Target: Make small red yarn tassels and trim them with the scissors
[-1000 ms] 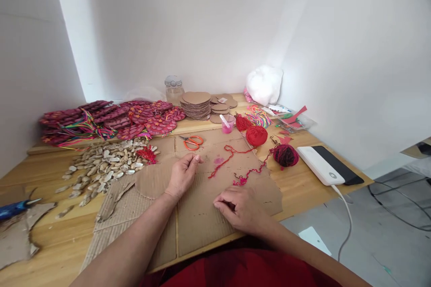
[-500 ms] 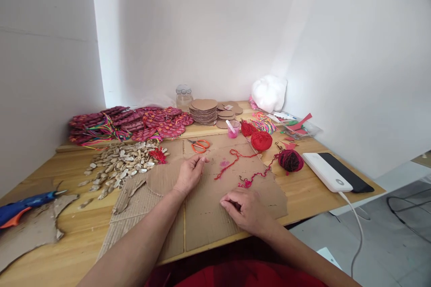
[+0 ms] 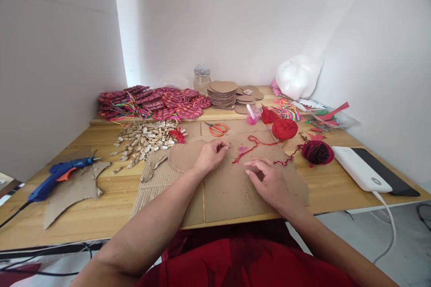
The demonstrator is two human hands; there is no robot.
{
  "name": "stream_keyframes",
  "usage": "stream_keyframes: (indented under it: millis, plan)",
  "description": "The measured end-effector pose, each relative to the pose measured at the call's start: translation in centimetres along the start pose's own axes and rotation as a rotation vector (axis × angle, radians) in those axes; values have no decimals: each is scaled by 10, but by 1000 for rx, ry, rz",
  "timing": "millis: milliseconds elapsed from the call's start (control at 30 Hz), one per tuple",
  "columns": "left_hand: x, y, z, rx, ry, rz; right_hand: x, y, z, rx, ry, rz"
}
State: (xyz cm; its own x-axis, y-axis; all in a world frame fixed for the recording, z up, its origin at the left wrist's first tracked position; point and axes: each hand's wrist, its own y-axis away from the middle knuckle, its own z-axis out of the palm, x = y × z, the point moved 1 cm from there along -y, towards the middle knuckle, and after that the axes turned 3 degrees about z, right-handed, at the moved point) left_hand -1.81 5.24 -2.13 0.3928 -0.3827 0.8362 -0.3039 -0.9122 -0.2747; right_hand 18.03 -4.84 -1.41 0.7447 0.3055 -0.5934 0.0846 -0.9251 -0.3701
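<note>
My left hand [image 3: 212,158] is over the brown cardboard sheet [image 3: 229,197], its thumb and fingertips drawn together; whatever may be between them is too small to make out. To its right, my right hand [image 3: 267,181] hovers above the same sheet with thumb and index finger slightly apart, and no object shows in it. Orange-handled scissors [image 3: 218,130] lie just beyond my left hand. A red yarn strand [image 3: 247,151] runs between the hands toward a red yarn ball [image 3: 284,129]. Near my right hand a dark red strand leads to a maroon yarn ball [image 3: 317,152].
Peanut shells [image 3: 148,139] are heaped at left, behind a blue glue gun [image 3: 60,175] on a cardboard scrap. Further back are woven pieces [image 3: 155,103], a glass jar [image 3: 202,80], stacked cardboard shapes [image 3: 222,94] and a pink cup [image 3: 253,115]. A white power bank [image 3: 360,169] lies at right.
The view has shifted, so the table sits further right and higher. My right hand has moved forward over the maroon strand's end, and its thumb and finger have parted. My left hand stays pinched.
</note>
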Motion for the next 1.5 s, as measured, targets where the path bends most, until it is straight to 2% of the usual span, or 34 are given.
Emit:
stream_keyframes:
  millis: [200,333,400,600,667,800,900,1133,1300,1500]
  plan:
    - [8,2,-4,-87,-95,24,-3,-47,1,-159,242,-227]
    - [6,1,-4,-79,-84,17,-3,-69,6,-331,288,-269]
    - [5,0,-4,-59,-35,-7,-4,-77,9,-363,243,-255]
    - [3,-1,-3,63,268,-124,-5,-95,12,-276,-72,-71]
    - [5,-1,-4,77,331,-156,-2,-96,13,-237,-143,-48]
    - [10,-1,-7,74,406,-220,4,-90,13,-96,-34,-184]
    - [15,-1,-9,4,506,-319,5,-86,12,-24,56,-294]
    - [19,0,-6,-140,728,-527,0,-82,11,-12,75,-412]
    - [17,3,-3,-189,820,-546,0,-81,12,-4,73,-423]
    - [17,3,-3,-194,786,-521,0,-81,12,26,79,-435]
